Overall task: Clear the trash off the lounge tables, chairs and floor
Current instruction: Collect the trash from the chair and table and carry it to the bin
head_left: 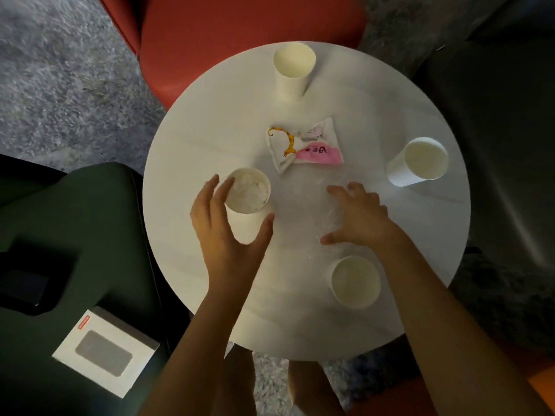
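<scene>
A round white table (207, 136) carries four white paper cups. My left hand (222, 235) curls round the left cup (250, 192), which holds crumpled tissue; fingers lie on its left side and the thumb on its right. My right hand (360, 217) rests with spread fingers on a sheet of clear plastic (300, 202) lying flat in the table's middle. A white, pink and orange snack wrapper (306, 145) lies just beyond the plastic. Empty cups stand at the far edge (294, 64), the right edge (420, 160) and the near side (356, 282).
A red chair (240, 40) stands behind the table, a dark green chair (75, 235) to the left with a white box (105, 352) and a black object (21, 289) on it, and a dark chair (495, 145) to the right. Grey carpet covers the floor.
</scene>
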A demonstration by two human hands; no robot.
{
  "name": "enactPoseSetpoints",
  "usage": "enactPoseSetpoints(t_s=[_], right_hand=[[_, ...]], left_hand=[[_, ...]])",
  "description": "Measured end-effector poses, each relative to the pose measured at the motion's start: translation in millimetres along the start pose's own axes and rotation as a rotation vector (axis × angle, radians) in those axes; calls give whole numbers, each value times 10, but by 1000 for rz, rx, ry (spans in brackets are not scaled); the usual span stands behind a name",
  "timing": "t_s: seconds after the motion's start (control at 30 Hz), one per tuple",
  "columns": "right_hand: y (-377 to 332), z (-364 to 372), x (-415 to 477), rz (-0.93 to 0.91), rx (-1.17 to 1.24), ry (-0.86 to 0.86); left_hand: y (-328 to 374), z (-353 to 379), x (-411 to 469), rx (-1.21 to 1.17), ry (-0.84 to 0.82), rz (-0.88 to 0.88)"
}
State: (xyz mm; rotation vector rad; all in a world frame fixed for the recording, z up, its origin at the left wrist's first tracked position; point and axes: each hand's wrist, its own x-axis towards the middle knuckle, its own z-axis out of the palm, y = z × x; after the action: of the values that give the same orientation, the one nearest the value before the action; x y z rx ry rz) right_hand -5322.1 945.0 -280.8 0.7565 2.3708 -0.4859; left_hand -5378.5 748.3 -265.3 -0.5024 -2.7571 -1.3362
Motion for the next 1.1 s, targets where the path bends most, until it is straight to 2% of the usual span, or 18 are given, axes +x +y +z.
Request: enactPoseSetpoints(t_s=[0.1, 0.17, 0.23, 0.3, 0.37, 0.43, 0.53, 0.67, 0.73, 0.87, 0.93, 1.03, 1.1], right_hand=[[-1, 135, 83, -25, 97, 177], [29, 163, 110, -66, 257, 241], [70, 141, 100, -144, 333, 275], [97, 77, 43, -239, 377, 297], [135, -7, -30, -299, 461, 304], [195, -94, -114, -298, 655, 302], [256, -162, -226, -306, 1014, 203], [327, -150, -296, -444, 1325, -38], [345, -142, -302, -469, 1311, 13], [282, -84, -297, -315, 1218, 168], [219, -95, -283, -274, 1267, 137], [136, -163, -255, -321, 1395, 18], [44, -201, -235, -365, 1340, 62]], left_hand=[[186, 122, -112, 13, 55, 208], [306, 276, -163, -28, -65, 266], [419, 432, -191, -44, -287, 231], [491, 556, -186, -16, -459, 122], [507, 642, -164, -40, -533, 12], [534, 676, -150, -116, -571, -56], [601, 670, -161, -251, -541, -108], [627, 655, -117, -287, -383, -186], [637, 634, -64, -428, -319, -287], [666, 600, -1, -661, -269, -322], [673, 587, -14, -742, -272, -349], [644, 528, -45, -875, -318, -402], [606, 468, -34, -869, -299, -390]])
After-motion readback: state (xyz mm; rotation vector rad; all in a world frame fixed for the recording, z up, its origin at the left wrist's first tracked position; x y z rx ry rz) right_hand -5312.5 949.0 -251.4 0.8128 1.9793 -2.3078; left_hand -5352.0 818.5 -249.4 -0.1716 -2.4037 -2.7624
